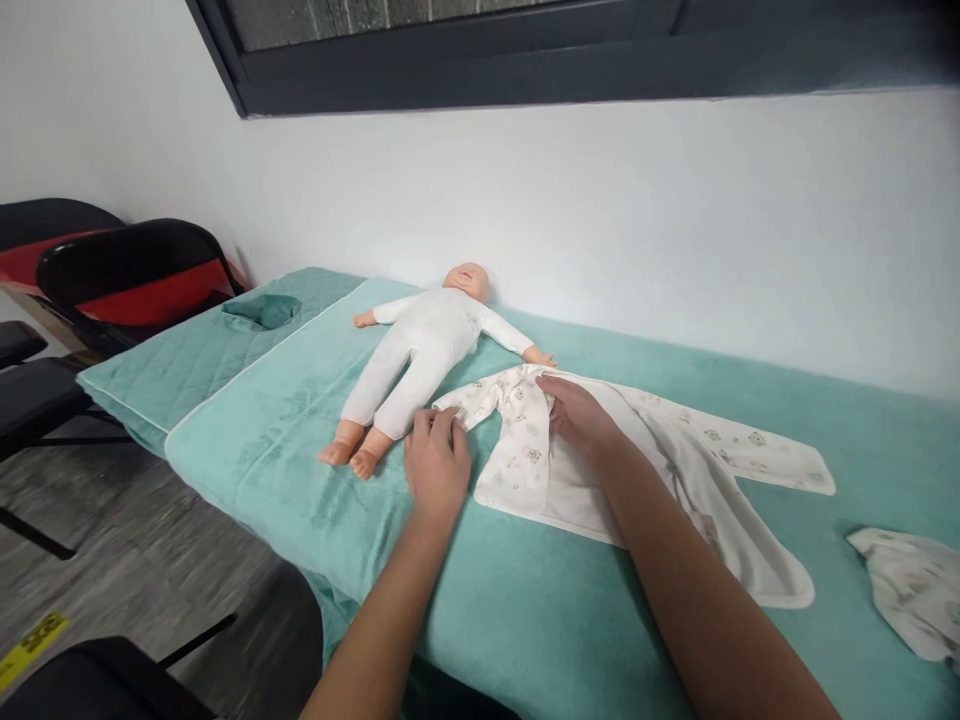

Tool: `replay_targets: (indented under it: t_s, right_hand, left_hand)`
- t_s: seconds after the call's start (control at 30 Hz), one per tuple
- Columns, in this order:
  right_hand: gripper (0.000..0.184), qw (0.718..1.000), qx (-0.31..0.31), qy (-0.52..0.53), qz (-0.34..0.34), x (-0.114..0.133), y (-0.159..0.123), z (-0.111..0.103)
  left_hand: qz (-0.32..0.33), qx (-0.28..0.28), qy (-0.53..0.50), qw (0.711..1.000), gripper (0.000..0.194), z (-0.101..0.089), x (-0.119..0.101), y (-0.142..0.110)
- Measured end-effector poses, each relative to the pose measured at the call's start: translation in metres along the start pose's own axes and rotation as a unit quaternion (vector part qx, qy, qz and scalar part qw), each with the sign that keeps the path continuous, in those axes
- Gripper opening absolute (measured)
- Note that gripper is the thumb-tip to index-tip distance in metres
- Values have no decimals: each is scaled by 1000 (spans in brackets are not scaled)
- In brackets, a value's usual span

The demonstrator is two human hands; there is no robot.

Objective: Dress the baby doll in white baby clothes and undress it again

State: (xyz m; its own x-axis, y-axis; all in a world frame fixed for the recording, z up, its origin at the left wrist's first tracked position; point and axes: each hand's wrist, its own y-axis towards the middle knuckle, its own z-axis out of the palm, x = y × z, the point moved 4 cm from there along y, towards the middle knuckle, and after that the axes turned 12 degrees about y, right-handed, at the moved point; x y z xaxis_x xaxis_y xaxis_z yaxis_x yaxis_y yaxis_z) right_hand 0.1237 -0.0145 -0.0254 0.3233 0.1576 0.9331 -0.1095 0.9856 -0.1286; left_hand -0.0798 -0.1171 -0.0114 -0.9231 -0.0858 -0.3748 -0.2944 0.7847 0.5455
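A white baby shirt (585, 480) with a small printed pattern lies spread open on the teal bed cover. My left hand (437, 458) has its fingers curled on the end of the near-left sleeve, close to the doll's legs. My right hand (577, 412) pinches the shirt near the neck and shoulder, thumb on top; part of the cloth is hidden under that forearm. Beside the shirt a baby doll (427, 335) in a white body suit lies on its back, arms spread, head toward the wall. One doll hand reaches the shirt's upper edge.
The teal bed (247, 430) runs along a white wall under a dark window frame (450, 75). A crumpled printed cloth (911, 590) lies at the right. Black folding chairs (142, 275) stand at the left, and another dark seat (105, 680) is at the lower left.
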Motion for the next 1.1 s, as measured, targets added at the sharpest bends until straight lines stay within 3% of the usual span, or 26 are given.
replay_targets:
  t_s: [0.13,0.27,0.33,0.5,0.7,1.0,1.1]
  right_hand:
    - [43,998,23,-11,49,1,-1,-6]
    - [52,998,30,-24,58,2,-1,-10]
    - [54,997,11,-47,54,2,0,-13]
    - [57,996,-31,-84,19,4,3,-20]
    - [50,997,-46,-51,-29,9,1,-18]
    - [54,996,4,90,14,17,-5,-6]
    - [50,994,24,108,18,17,-4,-6]
  left_hand:
    - [88,-28,-30,995,23,-19,-11,-21]
    - [255,115,-73,957,31,-26,-34,-50]
    - [290,170,-60,940,39,-26,-41,-59]
    - [264,163,-22,950,21,-21,-42,-60]
    - [212,140,-109,961,18,-19,-31,-57]
    - [221,178,-122,951,12,-23,-35,-56]
    - [171,160,-141,962,14,-22,-30,-55]
